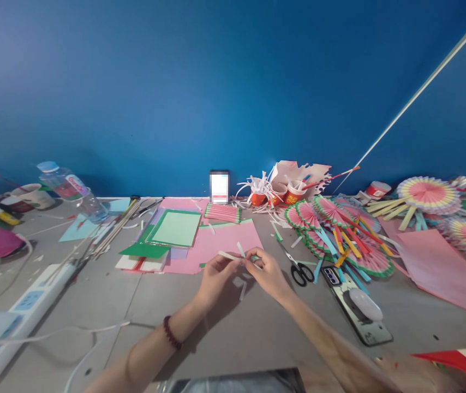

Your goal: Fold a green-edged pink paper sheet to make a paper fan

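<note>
Though nearly crosswise, cream strip [228, 255] aslant leftward.

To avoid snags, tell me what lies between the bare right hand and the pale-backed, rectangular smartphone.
The head view shows black-handled metal scissors nearer the right hand, then a light-blue paper strip nearer the smartphone.

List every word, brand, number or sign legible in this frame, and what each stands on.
No text reads with certainty.
Bottle label: lettering, too blurred to read.
Red paper cup: yellowish marking, too blurred.
Phone lying on the table: a mark near its lower end, too small.
Upright device: screen pixelated, unreadable.
</note>
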`<action>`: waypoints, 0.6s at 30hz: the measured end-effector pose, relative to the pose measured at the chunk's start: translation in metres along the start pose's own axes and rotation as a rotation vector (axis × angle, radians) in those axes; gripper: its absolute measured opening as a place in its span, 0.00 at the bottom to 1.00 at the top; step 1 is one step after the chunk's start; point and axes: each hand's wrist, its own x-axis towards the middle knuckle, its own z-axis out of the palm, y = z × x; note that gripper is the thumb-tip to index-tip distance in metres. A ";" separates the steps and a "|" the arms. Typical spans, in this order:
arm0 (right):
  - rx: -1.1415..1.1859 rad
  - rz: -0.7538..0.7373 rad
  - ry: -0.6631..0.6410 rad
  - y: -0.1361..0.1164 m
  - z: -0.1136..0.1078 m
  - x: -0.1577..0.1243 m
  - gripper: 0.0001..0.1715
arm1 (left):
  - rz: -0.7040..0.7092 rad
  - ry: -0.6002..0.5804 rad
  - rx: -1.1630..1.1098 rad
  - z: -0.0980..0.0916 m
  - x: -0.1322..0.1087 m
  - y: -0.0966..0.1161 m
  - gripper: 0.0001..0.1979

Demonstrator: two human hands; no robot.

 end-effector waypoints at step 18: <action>0.020 0.011 0.004 -0.004 0.000 -0.002 0.10 | -0.148 0.076 -0.106 0.002 -0.001 -0.001 0.18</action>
